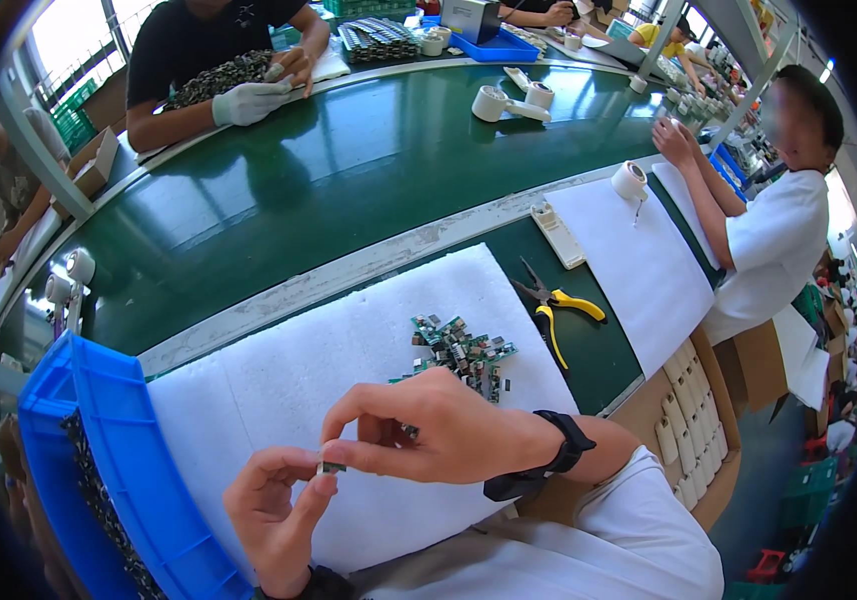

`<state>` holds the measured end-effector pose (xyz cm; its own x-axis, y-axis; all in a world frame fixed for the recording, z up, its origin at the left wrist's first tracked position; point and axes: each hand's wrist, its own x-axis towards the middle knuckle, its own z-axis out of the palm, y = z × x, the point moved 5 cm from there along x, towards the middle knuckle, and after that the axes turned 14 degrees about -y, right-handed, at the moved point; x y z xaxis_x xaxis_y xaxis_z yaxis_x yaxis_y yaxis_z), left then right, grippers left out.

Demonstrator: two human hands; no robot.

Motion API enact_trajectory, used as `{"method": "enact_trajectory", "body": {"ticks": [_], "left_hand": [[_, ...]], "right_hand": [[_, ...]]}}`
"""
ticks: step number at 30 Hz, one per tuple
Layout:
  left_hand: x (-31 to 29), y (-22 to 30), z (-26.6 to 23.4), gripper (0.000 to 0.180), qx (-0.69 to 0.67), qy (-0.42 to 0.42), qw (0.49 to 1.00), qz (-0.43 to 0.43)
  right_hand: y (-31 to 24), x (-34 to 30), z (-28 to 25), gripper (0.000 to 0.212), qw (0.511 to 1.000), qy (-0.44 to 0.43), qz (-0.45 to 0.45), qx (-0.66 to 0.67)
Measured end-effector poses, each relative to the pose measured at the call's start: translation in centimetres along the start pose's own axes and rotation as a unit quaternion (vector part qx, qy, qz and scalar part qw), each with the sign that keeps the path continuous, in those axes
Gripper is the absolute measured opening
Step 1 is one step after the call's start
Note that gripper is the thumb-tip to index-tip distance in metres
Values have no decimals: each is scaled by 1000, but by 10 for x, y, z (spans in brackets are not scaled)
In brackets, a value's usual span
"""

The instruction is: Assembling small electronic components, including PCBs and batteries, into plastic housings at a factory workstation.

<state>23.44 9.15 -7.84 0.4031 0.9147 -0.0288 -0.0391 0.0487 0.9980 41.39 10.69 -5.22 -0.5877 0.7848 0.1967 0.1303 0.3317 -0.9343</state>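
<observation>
A small circuit board is pinched between the fingertips of both hands, above a white foam sheet. My left hand grips it from the left, thumb and index finger closed. From the right, my right hand meets it with thumb and index finger, the other fingers curled. Its wrist wears a black watch. Under the right palm a bit of green shows; I cannot tell whether it is held or lies on the foam. Just beyond my right hand lies a loose heap of small green circuit boards.
Left of the foam stands a blue bin with dark parts inside. Yellow-handled pliers and a white plastic housing lie to the right. Past them are white paper and a carton of white housings. A green conveyor runs behind; co-workers sit around it.
</observation>
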Motion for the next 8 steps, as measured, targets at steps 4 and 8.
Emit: {"method": "enact_trajectory", "body": {"ticks": [4, 8], "left_hand": [[2, -3, -1, 21, -57, -13, 998, -9], [1, -3, -1, 21, -58, -30, 998, 8]], "right_hand": [[0, 0, -1, 14, 1000, 6, 20, -2], [-1, 0, -1, 15, 999, -3, 43, -22]]}}
